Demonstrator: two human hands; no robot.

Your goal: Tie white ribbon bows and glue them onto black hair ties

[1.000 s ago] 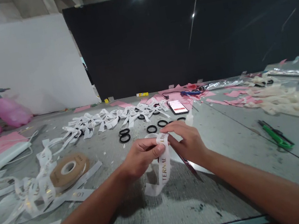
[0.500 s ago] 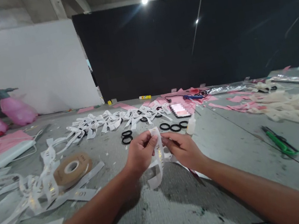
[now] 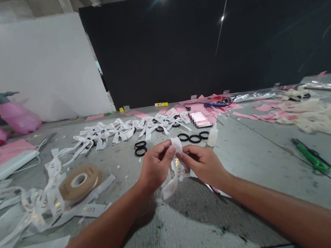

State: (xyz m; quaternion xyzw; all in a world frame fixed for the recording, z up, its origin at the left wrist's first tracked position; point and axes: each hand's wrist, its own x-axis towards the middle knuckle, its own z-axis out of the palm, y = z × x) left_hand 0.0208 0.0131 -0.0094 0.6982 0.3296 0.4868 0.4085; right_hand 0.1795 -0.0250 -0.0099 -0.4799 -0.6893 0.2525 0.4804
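A white ribbon (image 3: 176,144) with gold lettering is pinched between both hands above the middle of the table. My left hand (image 3: 158,162) is closed on it, thumb pressed against the fingers. From the other side my right hand (image 3: 203,163) pinches the same ribbon, fingertips close to the left thumb. The ribbon loops over at the top, and its tail hangs below the hands. Just behind them lie black rings (image 3: 195,138), with more rings (image 3: 140,148) to the left. A small white bottle (image 3: 213,136) stands behind my right hand.
At left, a brown ribbon spool (image 3: 80,181) lies among printed ribbon strips (image 3: 57,196). Tied white ribbons (image 3: 122,130) form a row farther back. A green utility knife (image 3: 312,156) and cream fabric strips (image 3: 321,118) lie at right. Pink spray bottles (image 3: 18,115) stand far left.
The ribbon's upper part is now bent into a wider loop above the fingertips, and its tail hangs higher. Both hands keep their pinch. The view has shifted slightly.
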